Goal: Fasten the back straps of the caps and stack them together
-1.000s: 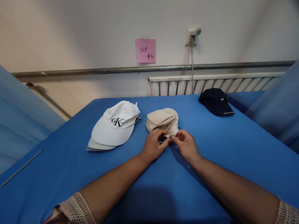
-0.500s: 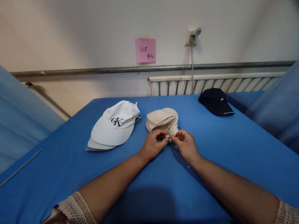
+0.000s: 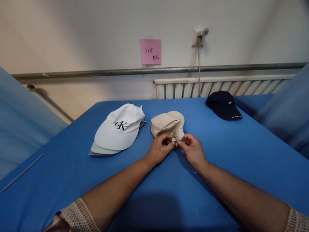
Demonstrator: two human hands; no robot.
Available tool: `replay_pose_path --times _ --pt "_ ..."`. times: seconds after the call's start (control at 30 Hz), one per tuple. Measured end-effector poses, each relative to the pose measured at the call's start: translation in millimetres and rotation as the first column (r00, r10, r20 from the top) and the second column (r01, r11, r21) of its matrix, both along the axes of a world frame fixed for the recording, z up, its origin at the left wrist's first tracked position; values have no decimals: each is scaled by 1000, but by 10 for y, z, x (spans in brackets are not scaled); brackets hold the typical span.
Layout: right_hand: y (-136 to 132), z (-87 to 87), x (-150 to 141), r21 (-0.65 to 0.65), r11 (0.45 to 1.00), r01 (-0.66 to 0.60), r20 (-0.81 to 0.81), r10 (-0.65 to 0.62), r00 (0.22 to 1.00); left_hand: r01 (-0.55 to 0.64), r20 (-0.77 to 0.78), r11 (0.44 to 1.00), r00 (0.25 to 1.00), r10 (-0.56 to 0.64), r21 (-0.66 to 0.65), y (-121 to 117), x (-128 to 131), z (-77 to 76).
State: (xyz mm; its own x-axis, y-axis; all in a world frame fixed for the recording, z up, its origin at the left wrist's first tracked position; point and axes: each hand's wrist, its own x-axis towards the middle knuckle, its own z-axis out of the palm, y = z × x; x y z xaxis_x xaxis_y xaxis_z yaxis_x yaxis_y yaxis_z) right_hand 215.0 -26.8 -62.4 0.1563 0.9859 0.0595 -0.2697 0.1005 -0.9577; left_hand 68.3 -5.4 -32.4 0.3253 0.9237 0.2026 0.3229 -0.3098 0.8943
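Note:
A beige baseball cap [image 3: 164,122] lies on the blue-covered table, its brim pointing away from me and its back opening facing me. My left hand [image 3: 158,149] pinches the back strap at the near edge of the cap. Close beside it, my right hand [image 3: 191,148] grips the other side of that strap between thumb and fingers. A small pale end of the strap shows between the fingertips. The exact fastening is too small to make out.
A stack of caps with a white one [image 3: 120,125] on top sits to the left. At the far right lies a dark navy cap [image 3: 223,104]. A thin stick [image 3: 23,172] rests on the blue cover [image 3: 72,183] near the left edge. Behind stands a radiator [image 3: 188,88].
Both hands stay at the cap's back strap. The fingers have shifted slightly, and a little more of the pale strap end shows between them.

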Motion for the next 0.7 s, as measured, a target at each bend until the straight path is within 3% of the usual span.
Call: replay_pose_path --times 0.3,0.53,0.7 --pt "2 -26 22 17 1000 -13 31 13 999 -3 36 1000 999 3 -8 -2 7 8" --pt "-3 -21 21 20 1000 -6 25 5 1000 58 139 991 989 -42 -119 23 12 -33" --pt "-7 30 5 20 1000 -12 -37 12 999 -39 139 997 989 47 -61 1 19 -56"
